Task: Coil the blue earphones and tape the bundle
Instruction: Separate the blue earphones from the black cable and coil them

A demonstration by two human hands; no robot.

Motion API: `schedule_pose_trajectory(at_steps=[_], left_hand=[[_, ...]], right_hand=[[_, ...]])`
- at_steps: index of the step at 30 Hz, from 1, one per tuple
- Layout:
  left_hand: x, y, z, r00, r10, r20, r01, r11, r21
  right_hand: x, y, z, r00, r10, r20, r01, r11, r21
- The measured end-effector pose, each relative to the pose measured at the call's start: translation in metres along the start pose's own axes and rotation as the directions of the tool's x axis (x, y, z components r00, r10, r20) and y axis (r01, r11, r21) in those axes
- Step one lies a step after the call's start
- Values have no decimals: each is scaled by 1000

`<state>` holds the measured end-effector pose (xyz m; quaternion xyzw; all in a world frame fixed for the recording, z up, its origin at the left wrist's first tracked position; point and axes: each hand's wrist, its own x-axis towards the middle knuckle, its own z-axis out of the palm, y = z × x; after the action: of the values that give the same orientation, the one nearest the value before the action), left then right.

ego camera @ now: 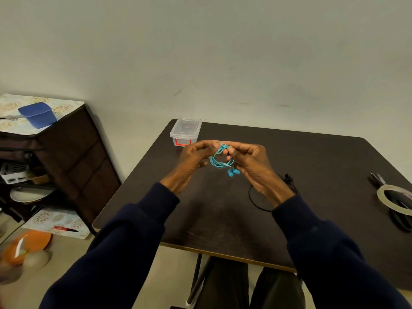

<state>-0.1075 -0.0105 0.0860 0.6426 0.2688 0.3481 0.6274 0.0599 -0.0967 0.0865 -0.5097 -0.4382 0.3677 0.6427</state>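
Two hands hold the blue earphones (221, 159) up.
The left hand (196, 160) and right hand (252, 162) both pinch the coil's top.

Turquoise earphones (218, 165), dark brown table (312, 157), navy sleeves (133, 230), clear box (186, 130), red latch (183, 142), floral shelf cover (66, 103), blue container (38, 114)

Head camera looks forward-down, close over table (312, 157).
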Motion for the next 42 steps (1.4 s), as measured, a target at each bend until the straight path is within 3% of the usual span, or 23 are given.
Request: schedule_pose_trajectory(at_steps=[4,6,10,13,18,22,27,37,42], left_hand=[[3,2,3,981,180,68,-193,926,323],[2,-1,5,976,204,76,-217,880,423],[1,-1,4,998,47,-35,-39,977,208],[0,-1,3,997,-69,-27,70,997,29],[-2,-2,5,999,-52,4,52,987,-150],[-1,1,6,999,-33,22,37,975,-219],[2,9,12,988,-144,46,152,927,-343],[0,20,8,960,-274,53,277,916,-289],[0,21,12,948,-302,98,316,867,-385]], right_hand=[[3,0,2,999,-49,6,49,986,-157],[2,0,3,998,-68,8,68,983,-173],[1,3,0,999,-24,45,28,995,-92],[-1,5,-2,991,59,118,-63,997,35],[-9,10,-1,986,-8,165,15,999,-42],[-10,11,-3,988,-68,141,69,998,-2],[-12,15,-4,991,-90,101,82,993,87],[-17,30,-3,991,62,121,-105,914,392],[-20,36,0,989,78,127,-134,836,532]])
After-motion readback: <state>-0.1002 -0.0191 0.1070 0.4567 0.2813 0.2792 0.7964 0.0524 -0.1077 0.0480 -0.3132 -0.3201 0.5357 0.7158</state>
